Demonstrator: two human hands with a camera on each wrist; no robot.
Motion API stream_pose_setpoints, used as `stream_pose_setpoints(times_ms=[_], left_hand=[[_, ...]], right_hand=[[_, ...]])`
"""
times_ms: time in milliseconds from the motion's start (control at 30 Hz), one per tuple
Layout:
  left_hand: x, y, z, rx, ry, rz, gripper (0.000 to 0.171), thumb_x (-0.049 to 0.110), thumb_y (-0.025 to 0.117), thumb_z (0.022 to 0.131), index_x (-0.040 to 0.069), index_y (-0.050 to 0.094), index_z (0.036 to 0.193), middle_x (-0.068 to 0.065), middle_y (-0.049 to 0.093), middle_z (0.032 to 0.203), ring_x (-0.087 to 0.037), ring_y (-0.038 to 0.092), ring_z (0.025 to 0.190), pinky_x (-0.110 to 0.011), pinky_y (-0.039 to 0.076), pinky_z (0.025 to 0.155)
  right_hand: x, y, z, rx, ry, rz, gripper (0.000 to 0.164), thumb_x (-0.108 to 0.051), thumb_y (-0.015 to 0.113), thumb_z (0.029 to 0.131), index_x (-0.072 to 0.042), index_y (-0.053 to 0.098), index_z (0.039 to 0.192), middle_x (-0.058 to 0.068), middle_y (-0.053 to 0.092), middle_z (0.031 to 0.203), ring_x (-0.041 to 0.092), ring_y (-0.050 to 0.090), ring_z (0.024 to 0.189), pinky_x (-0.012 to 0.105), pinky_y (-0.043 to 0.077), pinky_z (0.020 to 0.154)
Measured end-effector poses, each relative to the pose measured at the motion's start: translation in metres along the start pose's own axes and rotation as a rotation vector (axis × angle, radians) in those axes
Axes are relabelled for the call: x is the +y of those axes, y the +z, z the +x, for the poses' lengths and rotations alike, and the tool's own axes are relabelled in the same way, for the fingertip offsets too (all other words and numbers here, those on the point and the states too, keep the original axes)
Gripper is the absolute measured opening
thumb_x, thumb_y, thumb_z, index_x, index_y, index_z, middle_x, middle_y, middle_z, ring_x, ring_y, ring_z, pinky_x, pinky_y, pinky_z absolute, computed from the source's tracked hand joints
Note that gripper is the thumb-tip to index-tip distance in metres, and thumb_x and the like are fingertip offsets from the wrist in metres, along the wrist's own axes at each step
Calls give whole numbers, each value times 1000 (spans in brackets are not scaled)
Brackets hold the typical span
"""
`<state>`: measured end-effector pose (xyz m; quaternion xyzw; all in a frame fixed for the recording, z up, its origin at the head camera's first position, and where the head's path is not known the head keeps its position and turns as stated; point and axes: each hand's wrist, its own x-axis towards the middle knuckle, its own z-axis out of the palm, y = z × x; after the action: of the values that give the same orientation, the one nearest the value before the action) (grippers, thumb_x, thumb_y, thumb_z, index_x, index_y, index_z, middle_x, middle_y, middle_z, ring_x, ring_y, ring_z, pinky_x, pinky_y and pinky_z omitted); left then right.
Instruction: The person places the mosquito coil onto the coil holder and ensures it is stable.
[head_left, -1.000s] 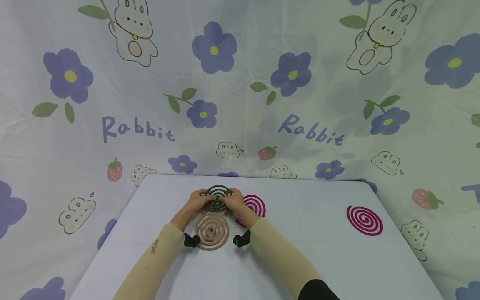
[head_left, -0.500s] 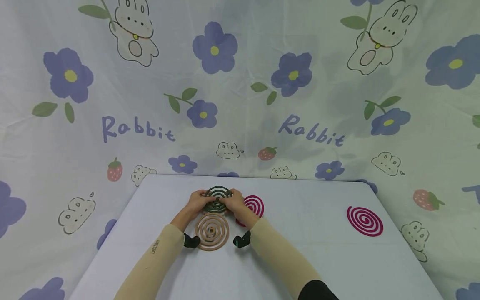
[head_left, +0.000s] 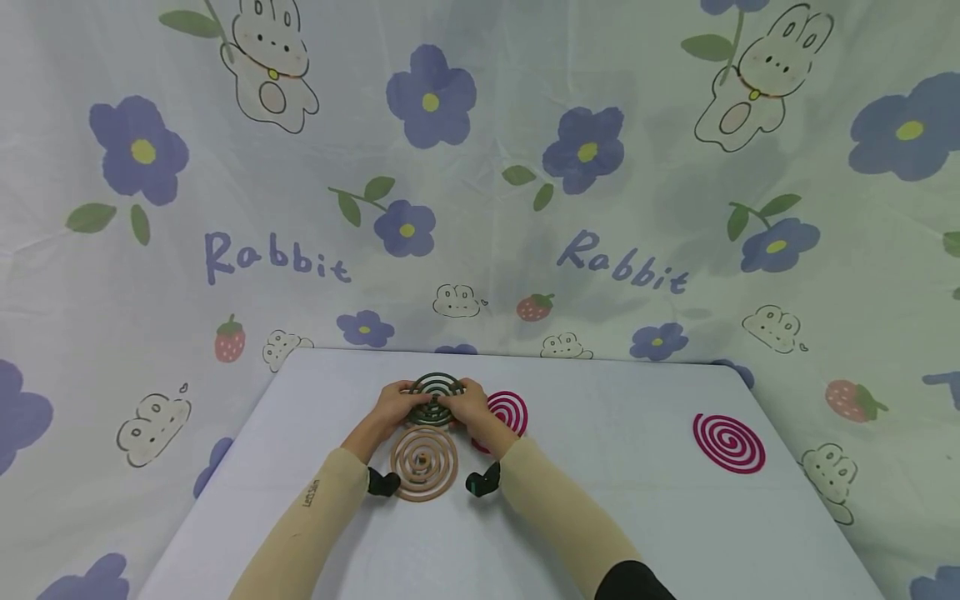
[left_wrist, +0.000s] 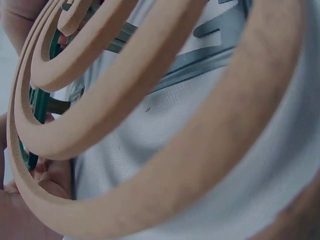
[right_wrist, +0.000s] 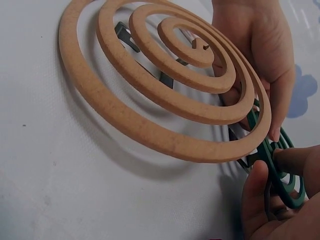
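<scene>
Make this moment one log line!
left hand: holds green coil; right hand: holds green coil; tan coil: nearer person; pink coil: far right

The front coil (head_left: 422,459) sits before the rear coil (head_left: 435,400), a third coil (head_left: 510,409) just right, a fourth coil (head_left: 729,442) far right.

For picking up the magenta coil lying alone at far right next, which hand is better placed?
Likely the right hand: it is nearer that magenta coil, while the left hand would have to reach across the right arm. Both hold the green coil, so the right would need to let go.
</scene>
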<state>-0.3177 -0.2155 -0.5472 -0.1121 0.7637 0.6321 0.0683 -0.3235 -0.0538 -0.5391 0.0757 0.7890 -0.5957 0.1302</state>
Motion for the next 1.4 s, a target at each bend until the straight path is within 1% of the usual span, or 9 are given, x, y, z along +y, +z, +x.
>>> stream_pose_setpoints(times_ms=[300, 400, 633, 767, 900, 1100, 1233, 1333, 1400], left_hand=[[0, -2, 0, -8, -29, -4, 50, 18, 74, 87, -6, 55, 126, -20, 58, 116, -21, 62, 91, -28, 54, 70], [-1, -2, 2, -14, -31, -6, 52, 18, 73, 87, -6, 53, 128, -21, 58, 118, -22, 62, 92, -28, 54, 71], [1, 0, 1, -28, -46, -43, 56, 16, 72, 88, -8, 48, 133, -26, 53, 126, -28, 61, 101, -32, 55, 78], [2, 0, 0, -30, -39, -64, 58, 14, 71, 89, -8, 45, 135, -29, 52, 129, -31, 60, 106, -34, 55, 80], [3, 0, -1, -28, -41, -73, 59, 13, 70, 89, -8, 44, 137, -29, 51, 131, -32, 60, 107, -35, 55, 80], [4, 1, -3, -31, -41, -69, 58, 13, 69, 90, -7, 43, 137, -29, 51, 131, -33, 61, 106, -36, 55, 79], [4, 1, -5, -32, -27, -67, 58, 11, 69, 89, -8, 43, 137, -30, 51, 130, -32, 62, 103, -37, 55, 78], [4, 1, -6, -32, -16, -66, 58, 11, 70, 89, -9, 43, 137, -31, 51, 130, -31, 63, 101, -36, 56, 78], [3, 1, -6, -28, -14, -69, 59, 10, 70, 89, -9, 43, 137, -31, 51, 129, -31, 63, 100, -36, 56, 77]], right_hand=[[0, 0, 0, -14, -2, 8, 42, -14, 73, 87, -5, 55, 124, 13, 58, 98, 12, 53, 52, 26, 51, 48], [0, 0, 0, -8, -2, 1, 44, -15, 73, 87, -3, 54, 125, 13, 58, 97, 12, 54, 52, 26, 51, 49], [-3, -1, -2, 22, -13, -25, 45, -15, 73, 87, -1, 53, 124, 14, 57, 97, 14, 55, 54, 28, 52, 49], [-5, -1, -3, 35, -29, -45, 49, -15, 73, 85, -2, 52, 127, 15, 57, 101, 17, 58, 54, 31, 54, 50], [-6, -3, -3, 35, -40, -43, 52, -14, 73, 85, -3, 50, 130, 17, 57, 107, 18, 61, 58, 33, 56, 53], [-9, -13, -7, 39, -84, -77, 48, -13, 71, 86, -2, 50, 128, 19, 54, 113, 19, 61, 60, 36, 57, 56], [-12, -19, -11, 34, -120, -119, 43, -13, 70, 87, -1, 52, 125, 16, 57, 104, 21, 62, 61, 36, 57, 58], [-12, -26, -14, 15, -145, -136, 41, -12, 70, 88, 0, 53, 123, 12, 59, 93, 21, 63, 61, 36, 57, 58], [-13, -30, -18, -3, -155, -140, 40, -13, 69, 89, 1, 53, 123, 10, 59, 90, 22, 64, 64, 35, 58, 61]])
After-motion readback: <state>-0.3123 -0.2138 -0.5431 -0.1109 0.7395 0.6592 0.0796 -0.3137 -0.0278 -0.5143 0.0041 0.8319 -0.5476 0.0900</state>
